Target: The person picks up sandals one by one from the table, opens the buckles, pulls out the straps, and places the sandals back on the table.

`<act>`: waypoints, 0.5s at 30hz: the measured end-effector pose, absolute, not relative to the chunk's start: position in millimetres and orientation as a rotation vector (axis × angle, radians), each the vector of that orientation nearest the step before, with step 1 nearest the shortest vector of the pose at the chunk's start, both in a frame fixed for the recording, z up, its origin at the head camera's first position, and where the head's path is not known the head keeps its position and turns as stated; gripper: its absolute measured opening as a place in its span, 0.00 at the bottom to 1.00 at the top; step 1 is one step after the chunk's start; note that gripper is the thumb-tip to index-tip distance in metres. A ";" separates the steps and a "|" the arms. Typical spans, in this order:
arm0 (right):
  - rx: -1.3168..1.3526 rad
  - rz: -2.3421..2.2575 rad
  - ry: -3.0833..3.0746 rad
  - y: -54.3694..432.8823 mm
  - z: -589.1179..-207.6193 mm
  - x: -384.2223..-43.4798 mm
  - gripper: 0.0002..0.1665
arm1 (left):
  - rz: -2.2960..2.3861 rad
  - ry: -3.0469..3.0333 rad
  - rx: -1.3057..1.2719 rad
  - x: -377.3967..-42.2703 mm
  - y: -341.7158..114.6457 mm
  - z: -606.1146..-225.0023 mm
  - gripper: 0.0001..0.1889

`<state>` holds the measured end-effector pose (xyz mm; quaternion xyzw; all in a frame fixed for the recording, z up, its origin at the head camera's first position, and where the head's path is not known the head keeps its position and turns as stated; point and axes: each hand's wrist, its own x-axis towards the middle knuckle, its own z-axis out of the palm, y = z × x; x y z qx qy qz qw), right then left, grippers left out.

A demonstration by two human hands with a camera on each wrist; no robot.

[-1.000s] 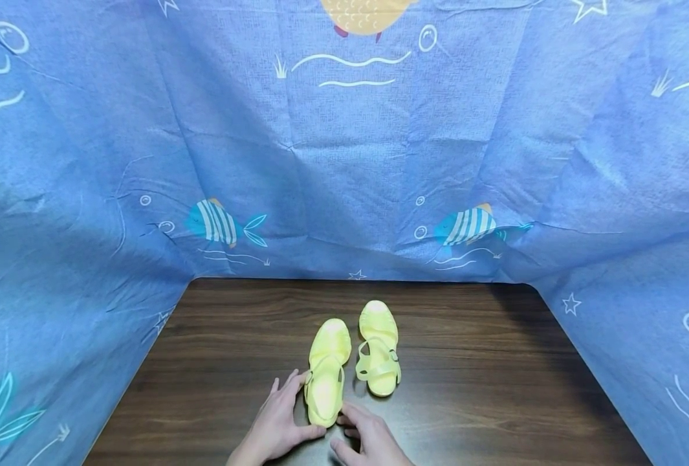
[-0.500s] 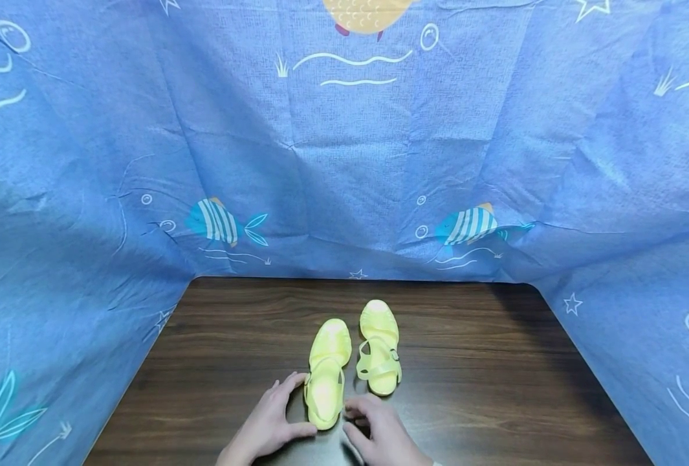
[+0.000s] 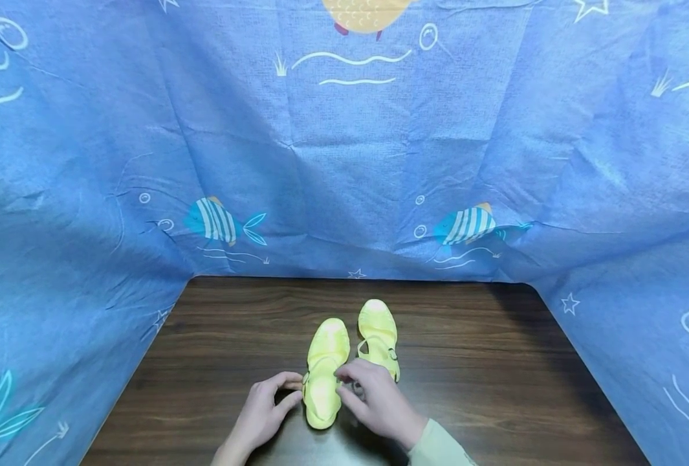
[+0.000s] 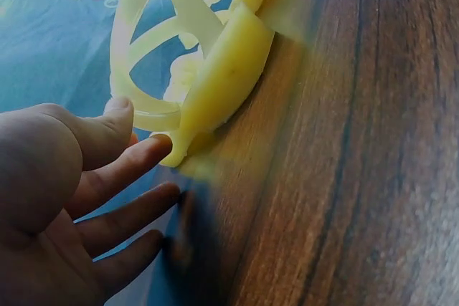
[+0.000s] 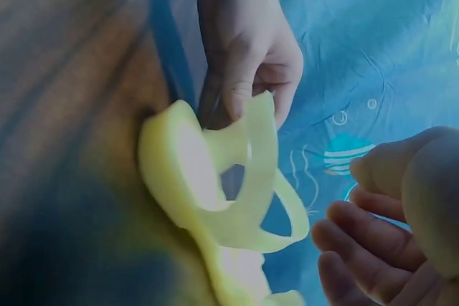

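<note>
Two pale yellow sandals stand on the dark wooden table (image 3: 204,362), toes pointing away from me. At the left sandal (image 3: 322,395), my left hand (image 3: 262,411) pinches the strap low on its outer side between thumb and index finger; the other fingers are spread in the left wrist view. The ankle straps (image 4: 190,5) arch up over the heel. My right hand (image 3: 376,401) hovers along this sandal's right side, fingers loosely bent and holding nothing, apart from the strap (image 5: 262,170) in the right wrist view. It hides the heel of the right sandal (image 3: 377,323).
A blue cloth (image 3: 344,155) printed with fish, stars and bubbles hangs behind the table and along both sides. The right sandal sits slightly farther back than the left one, with a narrow gap between their toes.
My left hand has left the heel's back and closed thumb and index finger at the sandal's left side. My right hand has moved forward beside the straps. Both sandals have stayed in place.
</note>
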<state>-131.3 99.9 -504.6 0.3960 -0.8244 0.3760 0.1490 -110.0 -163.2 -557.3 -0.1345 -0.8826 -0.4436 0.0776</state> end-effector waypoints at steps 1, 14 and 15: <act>1.156 1.026 -2.379 97.7 -501.6 -133.7 0.11 | -1.332 -2.646 -0.396 -110.2 -162.8 -557.2 0.09; 1.415 0.361 -2.517 55.3 -484.0 -163.2 0.14 | -1.528 -2.559 -0.465 -109.1 -160.2 -561.1 0.07; 1.436 0.308 -2.518 51.8 -483.4 -165.2 0.13 | -1.530 -2.548 -0.470 -109.0 -160.1 -561.5 0.07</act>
